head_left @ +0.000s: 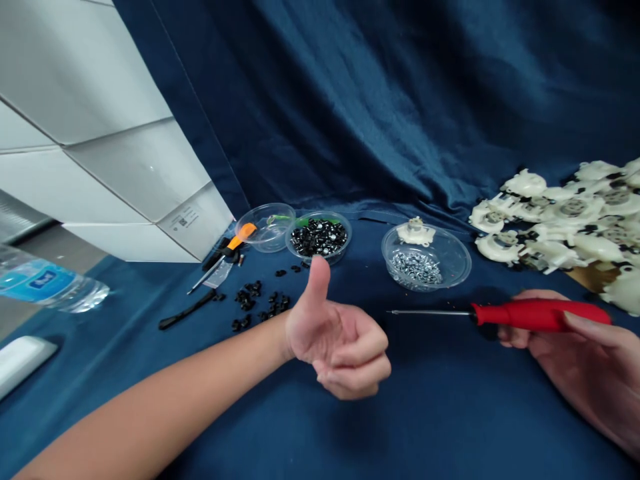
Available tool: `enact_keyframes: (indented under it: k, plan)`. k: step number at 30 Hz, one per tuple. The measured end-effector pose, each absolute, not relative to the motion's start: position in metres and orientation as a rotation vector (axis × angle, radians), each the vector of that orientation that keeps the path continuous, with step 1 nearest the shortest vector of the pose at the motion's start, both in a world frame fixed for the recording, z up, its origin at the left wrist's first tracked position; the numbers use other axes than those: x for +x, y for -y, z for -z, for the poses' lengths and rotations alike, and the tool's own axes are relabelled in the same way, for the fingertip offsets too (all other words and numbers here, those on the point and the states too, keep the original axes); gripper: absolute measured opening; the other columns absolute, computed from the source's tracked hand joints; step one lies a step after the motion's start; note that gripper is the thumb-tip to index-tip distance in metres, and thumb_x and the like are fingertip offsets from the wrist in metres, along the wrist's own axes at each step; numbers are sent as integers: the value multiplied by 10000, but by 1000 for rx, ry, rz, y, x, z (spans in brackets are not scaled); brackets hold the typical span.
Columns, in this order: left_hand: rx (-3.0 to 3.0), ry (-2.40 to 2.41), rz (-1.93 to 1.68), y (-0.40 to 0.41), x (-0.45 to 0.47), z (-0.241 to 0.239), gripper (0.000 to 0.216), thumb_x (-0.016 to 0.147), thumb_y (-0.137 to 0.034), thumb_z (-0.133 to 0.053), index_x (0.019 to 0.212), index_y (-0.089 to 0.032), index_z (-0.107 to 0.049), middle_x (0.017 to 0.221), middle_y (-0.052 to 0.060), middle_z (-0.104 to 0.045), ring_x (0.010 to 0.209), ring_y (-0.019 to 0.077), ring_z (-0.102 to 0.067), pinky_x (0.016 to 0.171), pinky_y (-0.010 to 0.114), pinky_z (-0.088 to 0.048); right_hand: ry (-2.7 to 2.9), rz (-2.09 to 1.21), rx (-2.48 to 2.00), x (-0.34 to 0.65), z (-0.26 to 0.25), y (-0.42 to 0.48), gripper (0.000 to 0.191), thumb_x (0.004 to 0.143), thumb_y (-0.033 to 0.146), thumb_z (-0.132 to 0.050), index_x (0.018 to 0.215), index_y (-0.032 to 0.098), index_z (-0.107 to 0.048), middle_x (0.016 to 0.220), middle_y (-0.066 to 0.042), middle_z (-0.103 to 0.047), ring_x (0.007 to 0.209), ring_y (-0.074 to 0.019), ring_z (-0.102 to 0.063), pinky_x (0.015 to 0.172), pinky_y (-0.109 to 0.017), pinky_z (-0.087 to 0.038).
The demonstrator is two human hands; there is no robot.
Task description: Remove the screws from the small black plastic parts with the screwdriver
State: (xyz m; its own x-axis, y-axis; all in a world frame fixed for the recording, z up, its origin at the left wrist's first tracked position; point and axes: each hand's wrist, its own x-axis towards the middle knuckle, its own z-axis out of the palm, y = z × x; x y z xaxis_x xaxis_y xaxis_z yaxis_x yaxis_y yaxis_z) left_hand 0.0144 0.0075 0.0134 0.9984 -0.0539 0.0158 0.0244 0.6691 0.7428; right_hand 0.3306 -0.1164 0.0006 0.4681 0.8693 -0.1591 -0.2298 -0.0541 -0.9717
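My left hand [337, 340] hovers over the blue cloth at centre, fingers curled into the palm and thumb pointing up; nothing shows in it. My right hand [580, 360] at the right grips a red-handled screwdriver [537, 313], its thin metal shaft pointing left toward my left hand. Behind the shaft stands a clear bowl of small silver screws [425, 260] with a white plastic part [416, 231] resting on its far rim. A clear bowl of small black parts [319, 237] stands just beyond my left thumb.
A heap of white plastic parts [565, 220] lies at the right. Loose black parts [257, 303], a black strip [187, 311] and an orange-handled tool [227, 253] lie left of centre, by an empty clear bowl [265, 227]. A water bottle [47, 283] and white boxes [110, 133] sit left.
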Motion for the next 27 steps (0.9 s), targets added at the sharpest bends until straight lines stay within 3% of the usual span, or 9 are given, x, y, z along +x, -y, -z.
enact_keyframes:
  k: [7, 16, 20, 24, 27]
  plan:
    - [1180, -384, -245, -9, -1, 18, 1035, 460, -1228, -304, 768, -279, -578, 615, 109, -602, 464, 227, -502, 273, 343, -310, 607, -1051, -1318, 345, 21, 123, 316, 910, 484, -641, 984, 285, -875, 725, -132, -730, 758, -306, -713, 751, -364, -643]
    - [1249, -381, -325, -7, 6, 4, 1024, 454, -1219, -401, 808, -272, -566, 633, 104, -631, 456, 207, -504, 263, 306, -304, 658, -1040, -1306, 351, 29, 121, 325, 912, 478, -630, 1003, 265, -858, 744, -106, -737, 758, -298, -724, 746, -333, -681]
    - [1235, -281, -271, -6, 9, -6, 981, 536, -1201, -395, 777, -267, -572, 607, 88, -616, 434, 191, -468, 287, 315, -325, 672, -1037, -1300, 350, 27, 121, 314, 898, 486, -655, 960, 256, -860, 739, -103, -740, 748, -288, -730, 750, -324, -679]
    - [1185, -150, -54, -7, 15, -16, 973, 758, -1132, -170, 678, -252, -577, 529, 68, -544, 440, 196, -460, 342, 322, -291, 593, -1036, -1338, 346, 21, 120, 307, 825, 511, -716, 946, 277, -874, 689, -99, -733, 695, -287, -720, 684, -337, -668]
    - [1358, -296, -128, -5, 21, -17, 802, 995, -919, -390, 713, -210, -636, 571, 25, -545, 510, 163, -489, 463, 291, -331, 476, -1013, -1370, 343, 12, 120, 276, 768, 499, -755, 877, 278, -878, 733, -113, -742, 625, -256, -659, 555, -342, -612]
